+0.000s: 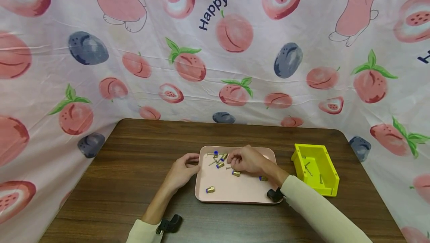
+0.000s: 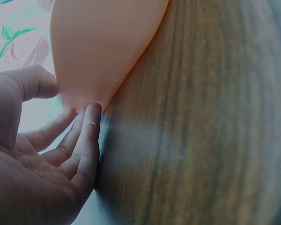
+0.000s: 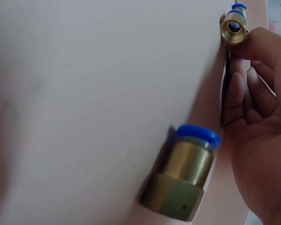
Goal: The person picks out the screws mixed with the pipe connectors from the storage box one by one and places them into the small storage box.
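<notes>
A pink tray (image 1: 231, 194) lies on the table, holding several brass fittings with blue collars and several thin screws. My left hand (image 1: 183, 170) is at its left side, thumb and fingertips touching the outer wall (image 2: 103, 47). Over the back middle of the tray, my right hand (image 1: 246, 159) reaches down with bent fingers beside the cluster of fittings and screws. Whether its fingertips pinch a screw is not clear. Close by lies a brass fitting (image 1: 236, 174); a large one (image 3: 178, 173) fills the lower right wrist view, and another fitting (image 3: 234, 28) is beyond the thumb.
A yellow bin (image 1: 330, 177) with several screws inside stands right of the tray. One fitting (image 1: 210, 189) lies apart at the tray's front left. The brown wooden table (image 1: 111, 198) meets a fruit-print cloth (image 1: 201, 105) behind and at both sides.
</notes>
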Demonstrator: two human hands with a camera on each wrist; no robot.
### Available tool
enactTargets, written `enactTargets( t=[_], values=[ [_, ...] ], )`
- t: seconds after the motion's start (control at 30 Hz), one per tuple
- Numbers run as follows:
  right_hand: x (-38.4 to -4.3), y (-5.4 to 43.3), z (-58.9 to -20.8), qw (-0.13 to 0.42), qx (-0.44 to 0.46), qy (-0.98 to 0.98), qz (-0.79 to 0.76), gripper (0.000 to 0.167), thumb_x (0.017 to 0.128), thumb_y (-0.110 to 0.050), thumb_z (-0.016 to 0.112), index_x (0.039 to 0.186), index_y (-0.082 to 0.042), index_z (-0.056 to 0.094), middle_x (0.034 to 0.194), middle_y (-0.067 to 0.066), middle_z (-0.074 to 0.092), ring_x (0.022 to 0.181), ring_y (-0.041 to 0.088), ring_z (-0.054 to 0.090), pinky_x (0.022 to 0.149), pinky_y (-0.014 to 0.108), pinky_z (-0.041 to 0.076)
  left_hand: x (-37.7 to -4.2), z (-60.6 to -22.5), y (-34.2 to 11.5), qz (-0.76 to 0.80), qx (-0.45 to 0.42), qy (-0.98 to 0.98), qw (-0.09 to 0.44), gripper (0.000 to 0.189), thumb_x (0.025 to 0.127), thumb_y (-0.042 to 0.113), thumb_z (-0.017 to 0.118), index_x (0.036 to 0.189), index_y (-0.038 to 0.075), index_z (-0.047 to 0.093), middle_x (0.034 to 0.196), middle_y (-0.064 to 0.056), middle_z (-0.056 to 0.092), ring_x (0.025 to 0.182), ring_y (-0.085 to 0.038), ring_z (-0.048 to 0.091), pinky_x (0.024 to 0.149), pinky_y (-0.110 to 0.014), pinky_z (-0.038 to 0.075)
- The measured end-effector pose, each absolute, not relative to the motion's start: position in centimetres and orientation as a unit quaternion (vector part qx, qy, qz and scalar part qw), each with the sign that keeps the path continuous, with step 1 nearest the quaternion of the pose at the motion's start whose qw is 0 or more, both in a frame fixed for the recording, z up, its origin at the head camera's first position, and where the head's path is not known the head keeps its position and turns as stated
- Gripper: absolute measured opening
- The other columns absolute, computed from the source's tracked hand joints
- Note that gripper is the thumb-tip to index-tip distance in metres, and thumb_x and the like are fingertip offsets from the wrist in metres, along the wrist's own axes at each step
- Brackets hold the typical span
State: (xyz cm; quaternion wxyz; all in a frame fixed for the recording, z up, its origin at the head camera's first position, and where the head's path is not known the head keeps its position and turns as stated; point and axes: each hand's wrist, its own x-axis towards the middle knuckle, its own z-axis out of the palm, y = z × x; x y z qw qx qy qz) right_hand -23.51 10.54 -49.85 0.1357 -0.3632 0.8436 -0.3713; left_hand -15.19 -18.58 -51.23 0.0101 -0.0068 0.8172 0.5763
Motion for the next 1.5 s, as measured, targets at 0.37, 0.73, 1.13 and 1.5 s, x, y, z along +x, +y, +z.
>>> enactTargets(
  t=[0.37, 0.73, 1.13, 1.5],
  values=[
    [-23.4, 11.0, -49.9, 0.149, -0.376, 0.827, -0.39, 0.018, 0.096, 0.002, 0.072, 0.105, -0.008, 0.084, 0.094, -0.006, 0.073, 0.084, 0.007, 0.059, 0.075, 0.023, 0.047, -15.2, -51.5, -18.6, 0.575, -0.006, 0.818, 0.013, 0.042, 0.093, 0.003, 0.077, 0.135, -0.001, 0.072, 0.126, -0.014, 0.077, 0.101, -0.025, 0.077, 0.086, -0.036, 0.058],
    [-23.2, 11.1, -48.8, 0.135, -0.349, 0.816, -0.441, 0.022, 0.098, 0.001, 0.069, 0.108, -0.008, 0.087, 0.106, 0.0, 0.079, 0.09, 0.013, 0.061, 0.08, 0.026, 0.049, -15.4, -51.4, -18.6, 0.574, -0.002, 0.818, 0.015, 0.042, 0.093, 0.003, 0.077, 0.134, -0.001, 0.072, 0.127, -0.014, 0.077, 0.1, -0.025, 0.077, 0.085, -0.036, 0.058],
    [-23.7, 11.5, -47.8, 0.076, -0.357, 0.795, -0.484, 0.018, 0.094, 0.009, 0.07, 0.105, 0.004, 0.083, 0.099, 0.008, 0.078, 0.084, 0.014, 0.059, 0.075, 0.025, 0.047, -15.6, -51.4, -18.7, 0.577, -0.002, 0.817, 0.016, 0.041, 0.094, 0.003, 0.077, 0.134, -0.001, 0.072, 0.127, -0.014, 0.076, 0.101, -0.025, 0.077, 0.086, -0.035, 0.058],
    [-23.6, 12.7, -46.2, 0.063, -0.288, 0.807, -0.513, 0.018, 0.095, 0.006, 0.07, 0.105, 0.0, 0.084, 0.099, 0.011, 0.079, 0.085, 0.019, 0.061, 0.075, 0.025, 0.049, -15.8, -51.4, -19.0, 0.579, 0.002, 0.815, 0.02, 0.04, 0.097, 0.004, 0.077, 0.136, 0.0, 0.072, 0.13, -0.015, 0.076, 0.101, -0.025, 0.078, 0.088, -0.036, 0.058]
  ],
)
